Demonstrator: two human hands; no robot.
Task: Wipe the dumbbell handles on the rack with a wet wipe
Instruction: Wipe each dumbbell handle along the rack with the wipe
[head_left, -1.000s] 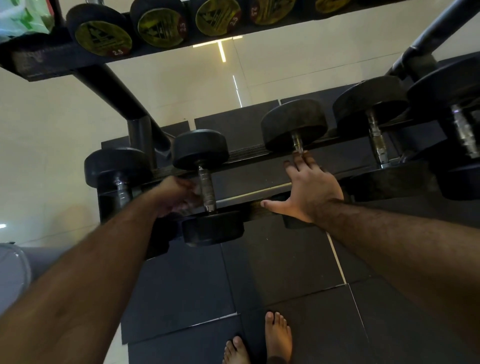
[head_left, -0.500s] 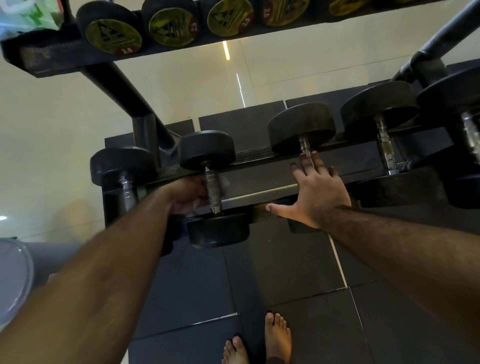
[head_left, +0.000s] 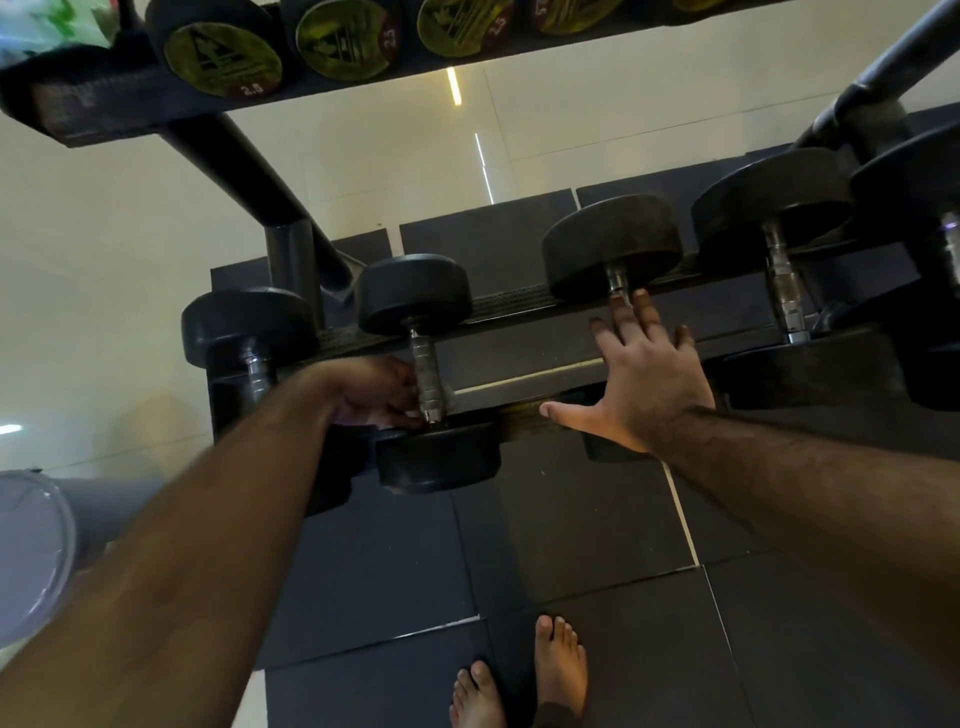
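On the lower shelf of the rack, the left hand curls its fingers against the metal handle of the second dumbbell from the shelf's left end; whether they hold a wipe cannot be told. The right hand lies flat with fingers spread over the next dumbbell's handle, thumb stretched along the shelf's front edge.

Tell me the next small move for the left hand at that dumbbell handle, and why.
Probably slide the left hand up the metal handle toward the far head. It grips the handle's lower end, beside the near head, so the upper stretch looks not yet covered. The wipe itself is hidden. The right hand rests flat over the next dumbbell, steadying.
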